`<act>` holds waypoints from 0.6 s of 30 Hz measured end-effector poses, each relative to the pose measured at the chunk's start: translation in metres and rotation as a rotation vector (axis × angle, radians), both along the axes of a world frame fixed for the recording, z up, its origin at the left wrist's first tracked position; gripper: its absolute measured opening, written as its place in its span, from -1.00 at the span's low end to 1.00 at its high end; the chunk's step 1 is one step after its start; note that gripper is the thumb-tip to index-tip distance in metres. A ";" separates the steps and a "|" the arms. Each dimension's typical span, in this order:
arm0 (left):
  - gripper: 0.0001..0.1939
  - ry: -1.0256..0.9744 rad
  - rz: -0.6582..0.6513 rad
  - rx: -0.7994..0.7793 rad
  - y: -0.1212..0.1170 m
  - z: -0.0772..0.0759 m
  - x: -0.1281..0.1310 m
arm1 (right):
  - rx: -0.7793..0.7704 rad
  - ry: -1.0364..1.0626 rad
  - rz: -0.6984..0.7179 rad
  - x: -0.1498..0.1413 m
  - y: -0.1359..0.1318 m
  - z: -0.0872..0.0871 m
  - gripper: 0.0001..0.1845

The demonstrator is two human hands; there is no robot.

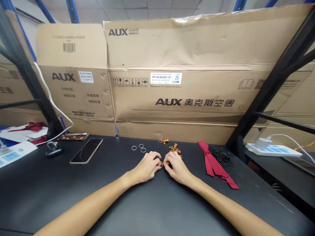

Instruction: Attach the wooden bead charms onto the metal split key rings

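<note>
Both hands are close together over the black tabletop. My left hand [149, 166] is closed in a pinch at a small ring [161, 165] with a bit of brown on it. Facing it, my right hand [177, 167] has its fingers bent together on a small brown beaded charm [168, 163], mostly hidden by the fingers. Just beyond the right hand lies a heap of brown beaded charms [175, 148]. One more charm with a ring [163, 141] lies apart, farther back. Several loose metal rings [143, 150] rest to the left, beyond my left hand.
A phone [86, 150] and a brown packet [73, 136] lie at left. Red ribbons [216, 165] and a pile of black clasps [222, 156] lie at right. Cardboard [172, 98] walls the back, between black posts. Power strips [273, 149] with white cables flank the table.
</note>
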State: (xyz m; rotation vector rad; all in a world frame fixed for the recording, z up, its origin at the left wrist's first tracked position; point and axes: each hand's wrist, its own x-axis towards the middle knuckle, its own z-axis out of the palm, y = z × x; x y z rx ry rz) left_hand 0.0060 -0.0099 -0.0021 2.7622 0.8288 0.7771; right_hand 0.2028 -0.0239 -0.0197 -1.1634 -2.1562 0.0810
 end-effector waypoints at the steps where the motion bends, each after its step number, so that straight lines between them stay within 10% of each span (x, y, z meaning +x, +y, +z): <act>1: -0.88 0.000 -0.002 -0.003 0.000 0.000 0.000 | 0.002 0.001 -0.006 0.000 0.001 0.000 -0.86; 18: -0.89 -0.013 -0.005 0.053 -0.002 0.001 0.000 | -0.005 0.102 0.033 0.001 0.000 0.003 -0.83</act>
